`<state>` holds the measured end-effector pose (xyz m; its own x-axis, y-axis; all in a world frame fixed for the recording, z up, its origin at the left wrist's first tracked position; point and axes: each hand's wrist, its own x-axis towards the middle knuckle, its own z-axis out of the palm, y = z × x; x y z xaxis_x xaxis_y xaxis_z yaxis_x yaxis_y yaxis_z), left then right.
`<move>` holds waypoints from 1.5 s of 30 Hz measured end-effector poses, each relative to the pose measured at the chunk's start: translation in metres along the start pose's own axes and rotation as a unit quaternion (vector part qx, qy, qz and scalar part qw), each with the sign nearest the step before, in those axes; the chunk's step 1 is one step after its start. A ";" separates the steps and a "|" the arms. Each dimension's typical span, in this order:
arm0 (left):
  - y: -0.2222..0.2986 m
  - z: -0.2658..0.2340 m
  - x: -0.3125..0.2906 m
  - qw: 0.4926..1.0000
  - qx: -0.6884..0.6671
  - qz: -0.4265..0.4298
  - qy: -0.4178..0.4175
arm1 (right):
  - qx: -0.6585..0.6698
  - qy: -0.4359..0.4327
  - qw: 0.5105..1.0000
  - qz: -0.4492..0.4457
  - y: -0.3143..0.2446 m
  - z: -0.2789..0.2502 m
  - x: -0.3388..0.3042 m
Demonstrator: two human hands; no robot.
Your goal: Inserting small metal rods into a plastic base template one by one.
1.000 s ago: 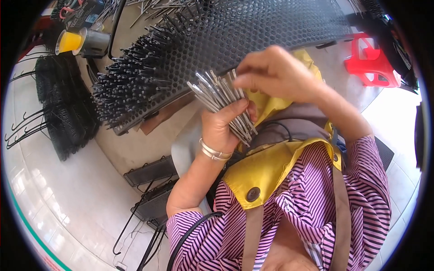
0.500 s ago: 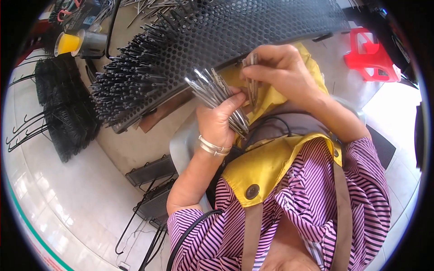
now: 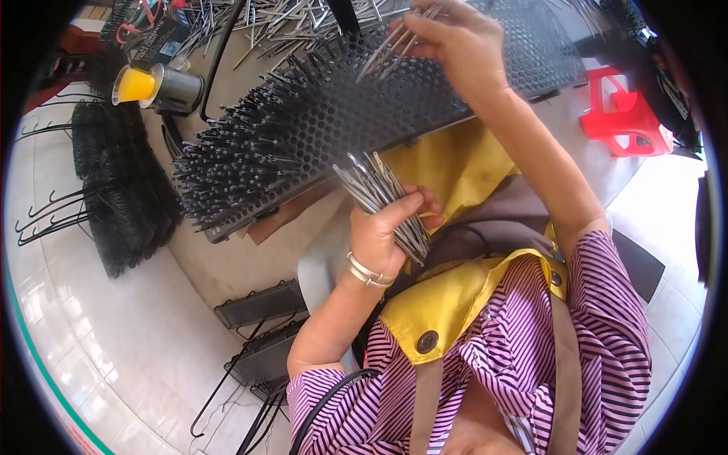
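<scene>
My left hand [image 3: 383, 231] is closed round a bundle of thin metal rods [image 3: 366, 184], their tips fanned toward the upper left. It is in front of the near edge of a black perforated rack [image 3: 432, 97]. My right hand [image 3: 474, 57] is over the rack's far side, pinching a few thin rods [image 3: 390, 54] that slant down toward the holes. Whether their tips are in the holes or above them, I cannot tell. Many dark rods [image 3: 235, 163] stand packed in the rack's left part.
Loose rods [image 3: 284, 30] lie piled on the table behind the rack. A yellow-filled cup [image 3: 136, 85] and a metal cup [image 3: 178, 89] are at the far left. Black brush-like bundles with hooks [image 3: 114, 182] hang at left. A red plastic stool [image 3: 626, 114] stands at right.
My right hand has moved up and away from beside the left hand to over the rack, carrying a few rods. The left hand with its bundle appears slightly lower and farther right in view.
</scene>
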<state>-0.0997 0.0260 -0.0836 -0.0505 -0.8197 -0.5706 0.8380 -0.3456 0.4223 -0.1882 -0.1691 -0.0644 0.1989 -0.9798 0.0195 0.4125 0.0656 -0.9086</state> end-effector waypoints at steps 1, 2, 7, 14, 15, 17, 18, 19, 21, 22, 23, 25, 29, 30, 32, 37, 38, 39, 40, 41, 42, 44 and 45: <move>0.001 0.001 -0.002 1.000 -0.014 0.002 0.016 | 0.002 -0.004 1.000 0.001 0.000 0.000 0.000; 0.000 -0.006 -0.001 1.000 0.000 -0.002 -0.016 | 0.006 -0.012 1.000 0.003 -0.001 0.001 -0.002; -0.001 -0.008 -0.002 1.000 -0.009 -0.002 -0.014 | 0.029 -0.006 1.000 0.004 -0.010 0.017 -0.009; -0.002 -0.007 -0.002 1.000 -0.005 -0.008 -0.004 | -0.076 -0.058 0.989 -0.114 0.005 0.038 0.000; -0.001 -0.007 -0.002 1.000 -0.004 -0.009 -0.003 | -0.122 -0.068 0.981 -0.138 0.007 0.040 0.001; -0.002 -0.005 -0.002 1.000 -0.003 -0.009 -0.004 | -0.073 -0.120 0.962 -0.232 0.016 0.038 0.010; -0.003 -0.004 -0.002 1.000 -0.003 -0.009 -0.004 | -0.023 -0.171 0.931 -0.323 0.019 0.037 0.013; -0.003 -0.006 -0.002 1.000 -0.004 -0.008 -0.003 | -0.021 -0.173 0.931 -0.322 0.018 0.040 0.010; -0.003 -0.008 -0.002 1.000 -0.011 -0.008 -0.005 | -0.174 -0.078 0.966 -0.173 0.012 0.047 0.001; -0.003 -0.008 -0.002 1.000 -0.012 -0.008 -0.004 | -0.174 -0.078 0.966 -0.172 0.011 0.048 -0.001; -0.003 -0.007 -0.002 1.000 -0.015 -0.010 -0.002 | -0.212 -0.084 0.951 -0.208 0.010 0.049 -0.003; -0.003 -0.007 -0.002 1.000 -0.019 -0.013 0.000 | -0.249 -0.090 0.933 -0.243 0.007 0.049 -0.005; -0.002 -0.007 -0.002 1.000 -0.018 -0.010 0.000 | -0.334 -0.141 0.870 -0.334 -0.001 0.050 -0.010; -0.002 -0.007 -0.002 1.000 -0.015 -0.010 0.004 | -0.312 -0.159 0.855 -0.383 -0.001 0.051 -0.010; -0.003 -0.006 -0.001 1.000 -0.015 -0.012 0.003 | -0.332 -0.157 0.835 -0.409 0.009 0.044 -0.006; -0.004 -0.009 0.000 1.000 -0.020 -0.010 0.003 | -0.335 -0.178 0.848 -0.370 -0.001 0.055 -0.007; -0.004 -0.009 0.000 1.000 -0.021 -0.011 0.000 | -0.344 -0.186 0.849 -0.354 0.002 0.055 -0.003; -0.004 -0.009 0.000 1.000 -0.021 -0.011 -0.003 | -0.354 -0.193 0.850 -0.338 0.006 0.056 -0.001; -0.004 -0.009 0.000 1.000 -0.022 -0.011 -0.002 | -0.354 -0.195 0.850 -0.338 0.008 0.057 0.001; -0.004 -0.009 0.000 1.000 -0.022 -0.010 -0.006 | -0.358 -0.201 0.851 -0.329 0.010 0.059 0.001; -0.004 -0.009 0.001 1.000 -0.022 -0.009 -0.009 | -0.362 -0.206 0.851 -0.320 0.012 0.061 0.002; -0.003 -0.009 0.000 1.000 -0.019 -0.008 -0.007 | -0.384 -0.213 0.805 -0.398 0.010 0.066 0.002; -0.002 -0.008 0.000 1.000 -0.014 -0.008 -0.006 | -0.402 -0.216 0.753 -0.474 0.009 0.069 0.003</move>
<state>-0.0972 0.0309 -0.0901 -0.0700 -0.8200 -0.5681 0.8518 -0.3455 0.3937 -0.1231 -0.1586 -0.0437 0.4958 -0.3497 0.7949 -0.0868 -0.9307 -0.3553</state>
